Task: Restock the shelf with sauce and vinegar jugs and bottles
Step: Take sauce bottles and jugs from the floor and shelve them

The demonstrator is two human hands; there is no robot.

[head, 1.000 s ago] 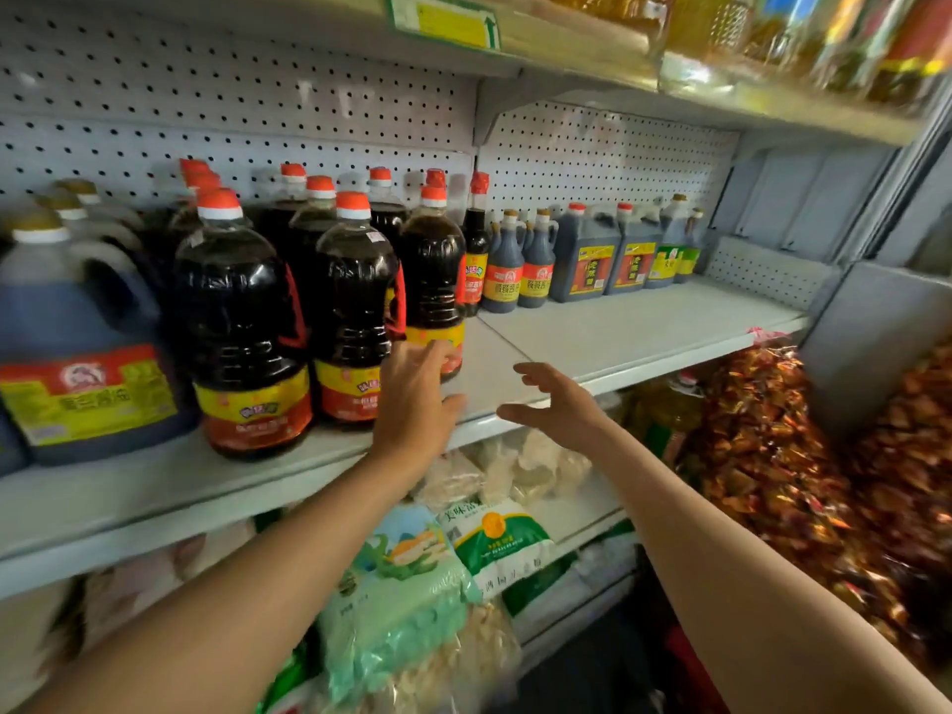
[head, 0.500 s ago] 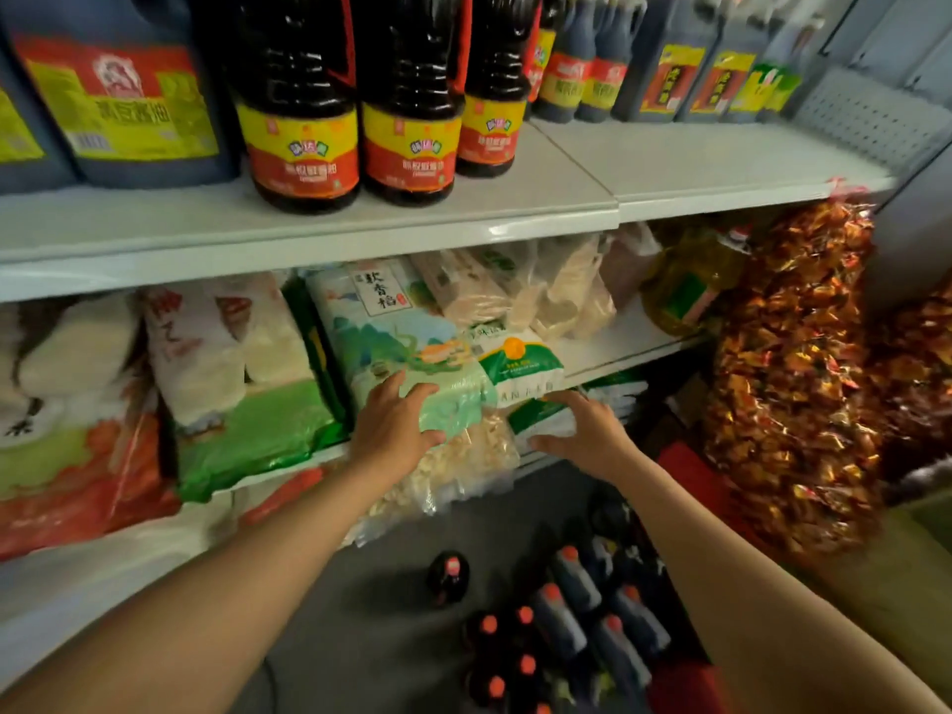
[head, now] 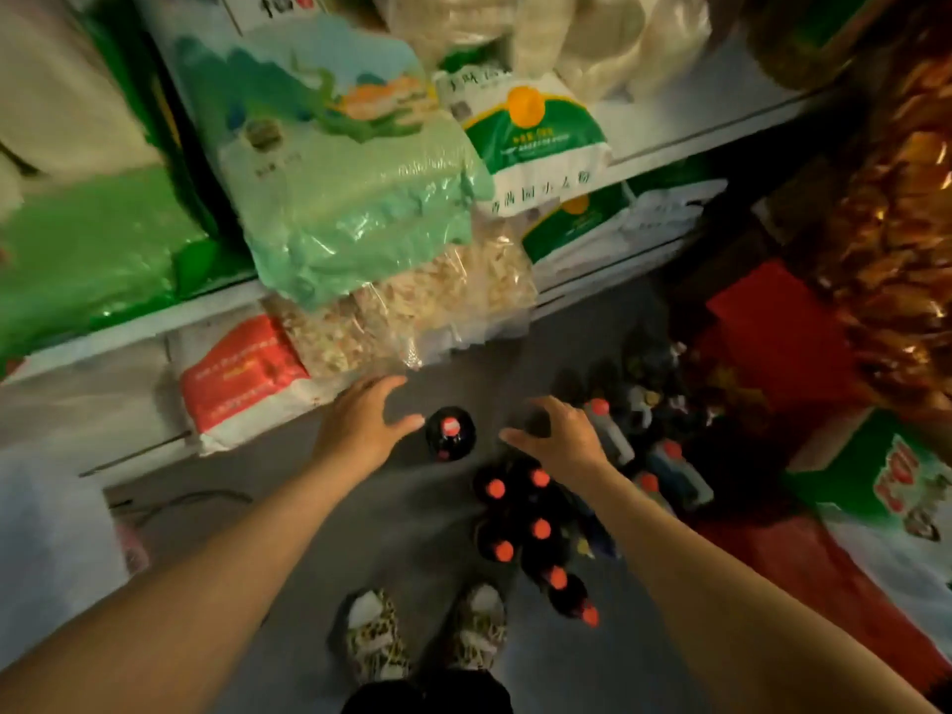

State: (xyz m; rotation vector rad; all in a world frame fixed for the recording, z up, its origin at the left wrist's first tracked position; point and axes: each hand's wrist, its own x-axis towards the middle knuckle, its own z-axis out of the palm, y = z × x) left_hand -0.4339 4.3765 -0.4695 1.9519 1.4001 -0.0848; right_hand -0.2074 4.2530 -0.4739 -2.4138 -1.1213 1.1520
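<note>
I look down at the grey floor. A single dark sauce bottle (head: 449, 434) with an orange-red cap stands apart from the others. My left hand (head: 360, 427) hovers just left of it, fingers spread, thumb near the bottle's side, holding nothing. My right hand (head: 559, 438) hangs to its right with loosely curled fingers, empty, above a cluster of several dark red-capped bottles (head: 530, 533). Several lighter bottles (head: 669, 466) lie further right on the floor.
Low shelves ahead hold a green-blue rice bag (head: 340, 172) overhanging the edge, a clear bag of flakes (head: 412, 306) and a red-and-white sack (head: 242, 378). Gold-wrapped sweets (head: 896, 239) hang at right above red packaging (head: 762, 322). My shoes (head: 427, 636) stand below.
My view has dropped from the sauce shelf down to the floor. Both hands came down from the shelf edge, past the rice bags, to the bottles standing on the floor.
</note>
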